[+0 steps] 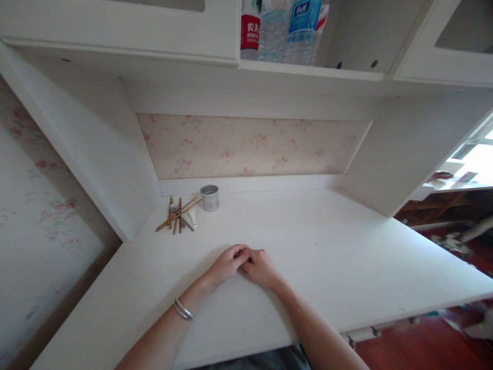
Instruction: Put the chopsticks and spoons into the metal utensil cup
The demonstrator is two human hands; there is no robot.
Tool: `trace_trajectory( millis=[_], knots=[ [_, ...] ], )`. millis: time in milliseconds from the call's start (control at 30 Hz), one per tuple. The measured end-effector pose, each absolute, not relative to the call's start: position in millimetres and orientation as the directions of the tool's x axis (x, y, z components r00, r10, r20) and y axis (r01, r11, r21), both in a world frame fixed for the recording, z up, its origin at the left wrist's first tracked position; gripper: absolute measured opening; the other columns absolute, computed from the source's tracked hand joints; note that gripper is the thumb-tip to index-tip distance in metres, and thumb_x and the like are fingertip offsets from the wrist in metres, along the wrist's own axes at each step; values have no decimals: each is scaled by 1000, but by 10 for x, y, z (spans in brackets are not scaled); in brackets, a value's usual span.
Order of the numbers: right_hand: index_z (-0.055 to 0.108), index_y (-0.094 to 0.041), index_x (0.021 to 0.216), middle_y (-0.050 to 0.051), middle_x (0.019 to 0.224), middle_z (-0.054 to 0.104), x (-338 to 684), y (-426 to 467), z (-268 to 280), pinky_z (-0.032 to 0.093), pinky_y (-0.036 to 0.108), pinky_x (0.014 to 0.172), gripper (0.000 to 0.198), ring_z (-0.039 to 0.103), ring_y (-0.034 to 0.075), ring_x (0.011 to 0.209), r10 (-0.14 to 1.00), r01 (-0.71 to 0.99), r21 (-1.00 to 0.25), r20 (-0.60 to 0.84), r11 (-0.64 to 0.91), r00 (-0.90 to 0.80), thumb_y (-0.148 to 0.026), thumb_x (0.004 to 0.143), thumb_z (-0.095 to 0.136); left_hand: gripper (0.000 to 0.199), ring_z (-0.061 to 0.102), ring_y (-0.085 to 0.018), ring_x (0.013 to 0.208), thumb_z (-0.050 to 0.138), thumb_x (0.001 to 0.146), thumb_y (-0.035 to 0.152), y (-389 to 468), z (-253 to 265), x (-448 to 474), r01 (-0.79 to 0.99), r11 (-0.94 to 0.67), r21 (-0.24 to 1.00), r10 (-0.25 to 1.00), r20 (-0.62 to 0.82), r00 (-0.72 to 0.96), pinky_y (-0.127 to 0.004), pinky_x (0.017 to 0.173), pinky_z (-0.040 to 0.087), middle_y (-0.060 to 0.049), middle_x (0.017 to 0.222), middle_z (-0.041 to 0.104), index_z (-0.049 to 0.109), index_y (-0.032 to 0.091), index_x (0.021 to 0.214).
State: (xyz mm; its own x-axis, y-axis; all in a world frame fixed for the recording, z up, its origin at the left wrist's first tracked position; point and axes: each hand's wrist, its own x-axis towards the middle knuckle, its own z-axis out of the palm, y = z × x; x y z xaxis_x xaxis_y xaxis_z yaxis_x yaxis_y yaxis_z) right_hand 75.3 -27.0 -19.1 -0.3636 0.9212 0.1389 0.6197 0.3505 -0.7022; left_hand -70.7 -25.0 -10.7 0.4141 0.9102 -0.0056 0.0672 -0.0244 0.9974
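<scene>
On the white desktop, my left hand and my right hand rest against each other, fingers curled and touching at the tips. Nothing shows between them. A silver bangle circles my left wrist. Farther back on the left lies a loose heap of wooden chopsticks, crossing at various angles. A white spoon lies at the heap's right side, and a small metal spoon head shows among the sticks. Beside them stands an upright grey holder with small holes low in its wall. Both hands are apart from these things.
Above the desk, an open cabinet shelf holds several plastic bottles. Side panels bound the desk left and right. A floral back panel is behind. A window and reddish floor appear at the right.
</scene>
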Motion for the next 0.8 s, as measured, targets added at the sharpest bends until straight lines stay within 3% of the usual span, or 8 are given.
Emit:
trace_trajectory(
  millis=[800],
  knots=[
    [70, -20, 100, 5, 93, 73, 753, -271, -176, 46, 25, 73, 28, 66, 17, 81, 915, 592, -722, 146, 358, -375, -17, 81, 50, 30, 57, -21, 99, 56, 83, 38, -241, -112, -706, 66, -32, 997, 904, 1, 427, -32, 91, 41, -8, 102, 65, 62, 15, 102]
  ],
)
